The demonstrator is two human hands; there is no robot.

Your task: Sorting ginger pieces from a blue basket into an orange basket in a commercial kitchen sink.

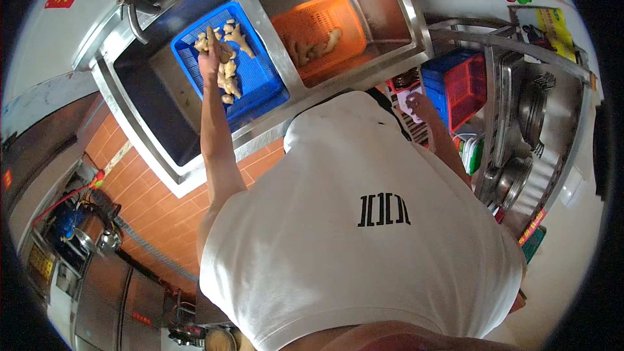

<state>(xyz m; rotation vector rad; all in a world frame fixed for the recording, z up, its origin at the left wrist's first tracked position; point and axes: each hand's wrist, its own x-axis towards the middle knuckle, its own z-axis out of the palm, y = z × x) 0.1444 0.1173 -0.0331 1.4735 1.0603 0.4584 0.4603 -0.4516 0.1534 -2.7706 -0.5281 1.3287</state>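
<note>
My left hand (209, 62) is over the blue plastic basket (261, 75) in the left sink basin, with its fingers around a ginger root (210, 38). More ginger pieces (238, 39) lie in this basket, some in a line below the hand. In the right basin an orange plastic basket (358, 34) holds several ginger roots (312, 51). Low beside the sink, at the right, is my right hand (421, 107), fingers bent, near a pale item (408, 106); whether it grips the item cannot be told.
A metal faucet (136, 17) stands at the left basin and a metal divider (261, 19) separates the basins. Right of the sink are stacked blue and red baskets (467, 90) and a metal rack (492, 68) with steel pans (516, 183). Orange floor tiles (161, 219) show at the left.
</note>
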